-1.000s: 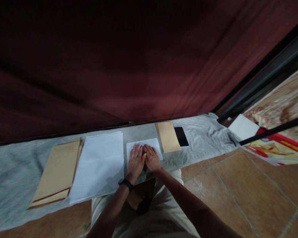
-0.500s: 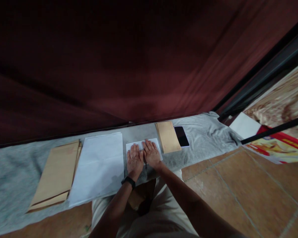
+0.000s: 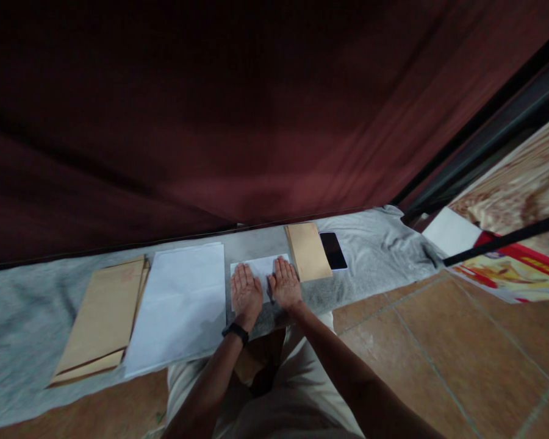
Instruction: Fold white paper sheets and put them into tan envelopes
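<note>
A small white folded sheet of paper [image 3: 264, 268] lies on the grey cloth in front of me. My left hand [image 3: 246, 294], with a black band on its wrist, rests flat on the paper's left part, fingers stretched out. On the right part, my right hand [image 3: 285, 285] lies flat too, palm down. Between the hands a strip of paper shows. Left of them is a stack of large white sheets [image 3: 183, 305]. Close by on the right sits a small stack of brown envelopes [image 3: 308, 251].
Larger brown envelopes [image 3: 101, 314] lie at the far left of the grey cloth [image 3: 370, 244]. A dark-screened phone [image 3: 333, 250] is beside the small envelopes. Dark red fabric [image 3: 256, 152] rises behind. At right are a black bar [image 3: 507, 236] and a colourful printed box [image 3: 516, 268].
My hands have moved apart over the white paper, the left one slightly left and the right one to the right. More of the paper shows between them.
</note>
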`<state>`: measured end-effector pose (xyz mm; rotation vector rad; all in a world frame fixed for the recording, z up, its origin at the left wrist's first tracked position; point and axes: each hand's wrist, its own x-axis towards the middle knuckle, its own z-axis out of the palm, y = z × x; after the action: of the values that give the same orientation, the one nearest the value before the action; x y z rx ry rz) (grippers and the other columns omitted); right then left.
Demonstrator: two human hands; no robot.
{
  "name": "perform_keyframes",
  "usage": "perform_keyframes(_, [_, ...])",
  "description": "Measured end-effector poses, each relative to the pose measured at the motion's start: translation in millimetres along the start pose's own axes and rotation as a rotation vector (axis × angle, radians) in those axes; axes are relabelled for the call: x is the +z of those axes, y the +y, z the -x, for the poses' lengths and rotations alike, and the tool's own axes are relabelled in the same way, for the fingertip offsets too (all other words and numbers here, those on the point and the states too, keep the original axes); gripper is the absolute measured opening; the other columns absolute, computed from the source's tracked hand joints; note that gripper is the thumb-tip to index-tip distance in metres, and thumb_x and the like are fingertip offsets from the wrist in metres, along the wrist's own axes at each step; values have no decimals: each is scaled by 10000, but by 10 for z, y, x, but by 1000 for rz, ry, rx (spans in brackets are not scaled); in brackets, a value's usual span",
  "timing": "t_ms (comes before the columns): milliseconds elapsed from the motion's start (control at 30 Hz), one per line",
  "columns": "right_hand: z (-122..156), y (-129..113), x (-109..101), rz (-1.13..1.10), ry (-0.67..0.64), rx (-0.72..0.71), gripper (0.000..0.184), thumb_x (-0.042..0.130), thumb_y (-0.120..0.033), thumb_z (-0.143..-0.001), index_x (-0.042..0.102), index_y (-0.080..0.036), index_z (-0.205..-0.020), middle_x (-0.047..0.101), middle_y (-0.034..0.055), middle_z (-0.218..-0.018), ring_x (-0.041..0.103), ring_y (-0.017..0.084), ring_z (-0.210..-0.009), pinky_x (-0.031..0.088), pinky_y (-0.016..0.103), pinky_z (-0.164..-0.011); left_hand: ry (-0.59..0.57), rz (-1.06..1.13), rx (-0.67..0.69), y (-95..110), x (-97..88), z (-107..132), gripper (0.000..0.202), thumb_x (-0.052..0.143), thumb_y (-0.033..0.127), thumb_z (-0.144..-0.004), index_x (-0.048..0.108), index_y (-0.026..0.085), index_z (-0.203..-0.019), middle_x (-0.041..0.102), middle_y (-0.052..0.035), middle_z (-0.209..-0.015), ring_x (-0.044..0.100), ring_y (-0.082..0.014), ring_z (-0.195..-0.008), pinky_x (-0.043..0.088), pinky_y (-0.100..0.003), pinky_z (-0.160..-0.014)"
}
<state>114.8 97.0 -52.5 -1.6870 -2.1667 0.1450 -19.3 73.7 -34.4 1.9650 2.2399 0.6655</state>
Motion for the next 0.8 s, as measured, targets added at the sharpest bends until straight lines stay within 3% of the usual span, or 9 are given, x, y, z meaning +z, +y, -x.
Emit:
perform_keyframes(100, [5, 9, 5, -3, 2, -10, 565, 342, -288, -1046, 312, -78, -1570, 335, 172, -1614, 278, 282, -1517, 250, 495, -1215, -98, 33, 144, 152, 67, -72, 588, 304, 281, -996, 326, 83, -1550, 329, -147, -1631, 211, -251, -1544, 190, -480, -1266])
perform_keyframes(200, [5, 8, 13, 8, 9, -15, 553, 319, -239, -1038, 327, -55, -1560, 341, 176, -1611, 276, 277, -1517, 246, 477, -1217, -161, 27, 169, 205, 142, -140, 581, 291, 283, -997, 358, 69, -1533, 347, -149, -1622, 216, -248, -1542, 188, -477, -1265])
perform_keyframes(467, [-1, 10, 18, 2, 41, -15, 577, 368, -331, -1053, 328, -57, -1559, 372, 203, -1588, 323, 290, -1496, 280, 499, -1206, -47, -25, 60, -127, 75, -124, 603, 297, 321, -1005, 320, 54, -1545, 329, -179, -1622, 231, -254, -1538, 180, -481, -1263])
perform_keyframes(633, [-36, -67, -27, 11, 7, 2, 559, 376, -314, -1054, 347, -59, -1551, 372, 195, -1591, 318, 287, -1498, 267, 490, -1215, -6, -31, 22, -210, -2, -25, 611, 298, 312, -1004, 321, 21, -1539, 317, -206, -1622, 235, -276, -1536, 183, -486, -1262])
perform_keyframes(800, [-116, -316, 7, -55, -77, -146, 515, 365, -334, -1061, 404, -135, -1535, 377, 114, -1607, 318, 241, -1499, 252, 450, -1227, -18, -78, 52, -230, -11, -14, 594, 287, 258, -993, 333, 12, -1532, 332, -204, -1616, 237, -281, -1534, 223, -501, -1247])
